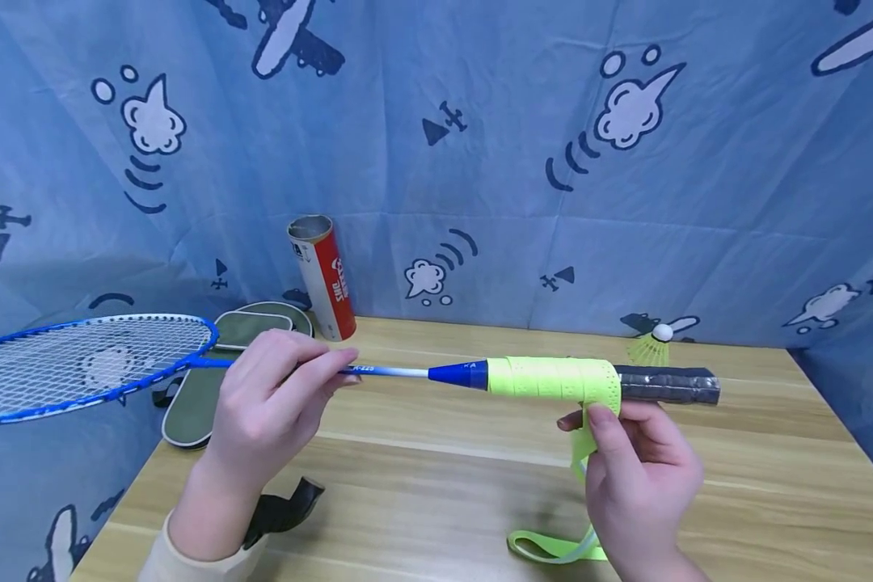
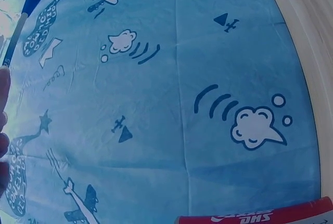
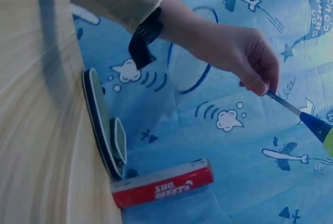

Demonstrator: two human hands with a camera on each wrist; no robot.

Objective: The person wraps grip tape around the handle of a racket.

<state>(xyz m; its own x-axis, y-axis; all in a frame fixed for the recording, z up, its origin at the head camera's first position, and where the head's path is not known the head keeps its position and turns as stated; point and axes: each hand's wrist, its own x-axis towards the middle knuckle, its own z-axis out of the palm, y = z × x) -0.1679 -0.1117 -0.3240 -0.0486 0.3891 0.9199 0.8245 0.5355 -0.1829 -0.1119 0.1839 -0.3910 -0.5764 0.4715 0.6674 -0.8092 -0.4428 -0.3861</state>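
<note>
A blue and white badminton racket [image 1: 400, 372] is held level above the table, its strung head at the far left. My left hand [image 1: 269, 404] pinches the thin shaft; the right wrist view also shows this left hand [image 3: 250, 57]. Neon yellow grip tape [image 1: 553, 378] winds round the handle from the blue cone outward. Beyond it the dark handle end [image 1: 669, 385] is bare. Just below the handle, my right hand [image 1: 640, 477] pinches the loose tape between thumb and fingers. The tail of the tape hangs down and loops near the table.
At the back left, a red and white shuttlecock tube [image 1: 329, 279] stands upright beside a green racket case [image 1: 196, 400]. A yellow shuttlecock [image 1: 651, 346] rests near the table's back edge. Blue patterned cloth [image 1: 480, 162] hangs behind the wooden table [image 1: 407, 485].
</note>
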